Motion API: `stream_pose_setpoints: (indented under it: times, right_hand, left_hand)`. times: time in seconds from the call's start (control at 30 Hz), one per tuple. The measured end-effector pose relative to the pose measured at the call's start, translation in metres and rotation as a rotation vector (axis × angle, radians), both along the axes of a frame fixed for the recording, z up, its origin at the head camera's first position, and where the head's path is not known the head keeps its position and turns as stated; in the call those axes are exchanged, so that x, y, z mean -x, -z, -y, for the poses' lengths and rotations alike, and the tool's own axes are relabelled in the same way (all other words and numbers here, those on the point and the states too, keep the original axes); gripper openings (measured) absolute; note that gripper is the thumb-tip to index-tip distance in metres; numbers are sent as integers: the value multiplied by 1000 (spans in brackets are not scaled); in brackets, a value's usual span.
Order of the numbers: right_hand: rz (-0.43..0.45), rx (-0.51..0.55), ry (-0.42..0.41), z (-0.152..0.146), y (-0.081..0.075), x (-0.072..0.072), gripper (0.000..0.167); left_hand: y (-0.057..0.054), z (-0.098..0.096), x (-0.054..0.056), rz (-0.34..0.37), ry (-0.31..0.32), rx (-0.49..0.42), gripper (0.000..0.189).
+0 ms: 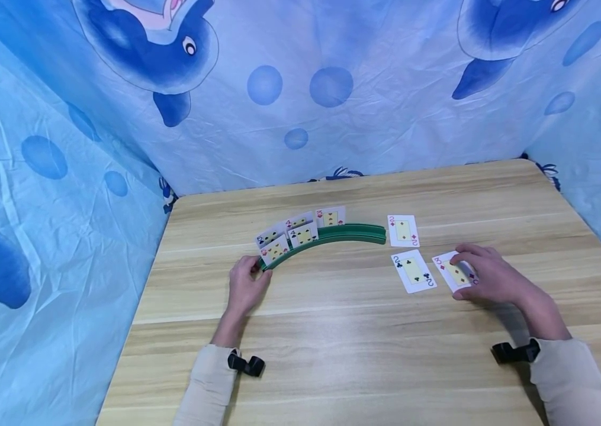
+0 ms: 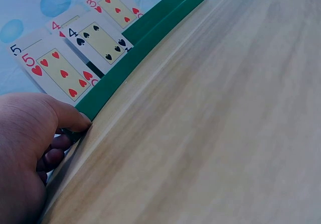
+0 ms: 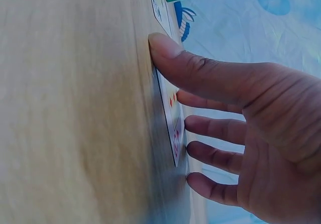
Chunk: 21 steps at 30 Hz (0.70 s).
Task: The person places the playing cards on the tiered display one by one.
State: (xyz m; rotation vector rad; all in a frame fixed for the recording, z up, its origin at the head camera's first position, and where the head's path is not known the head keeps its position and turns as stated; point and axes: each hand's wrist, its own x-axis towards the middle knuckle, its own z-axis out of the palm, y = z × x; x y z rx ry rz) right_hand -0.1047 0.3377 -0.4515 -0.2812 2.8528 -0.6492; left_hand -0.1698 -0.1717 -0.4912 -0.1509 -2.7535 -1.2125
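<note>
My left hand (image 1: 245, 285) pinches the near left end of a curved green card holder (image 1: 356, 232) between thumb and fingers. Several playing cards stand in its slots; the five of hearts (image 2: 62, 74) and four of spades (image 2: 96, 40) are in front, partly covering black and red cards behind. Farther right along the holder leans another heart card (image 2: 114, 7). Over at the right, my right hand (image 1: 487, 273) touches a diamond playing card (image 1: 445, 263) on the table. Its thumb is at the near edge, its other fingers spread across the far side, hiding part of the face.
A two of diamonds (image 1: 403, 231) lies face up just off the holder's right end. Nearer me, a club card (image 1: 414, 271) lies beside the touched card. Blue curtains (image 1: 300, 106) with cartoon dolphins hang behind and beside the wooden table (image 1: 343, 349).
</note>
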Motion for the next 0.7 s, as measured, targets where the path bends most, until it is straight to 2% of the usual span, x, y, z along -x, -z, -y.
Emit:
stream_pose_setpoints:
  times: [0.4, 0.7]
  right_hand:
    - [-24, -127, -23, 6, -6, 8, 66]
    - [-18, -141, -22, 11, -7, 10, 64]
  left_hand:
    - [2, 0, 1, -11, 2, -2, 39]
    - [3, 1, 1, -51, 8, 2, 38]
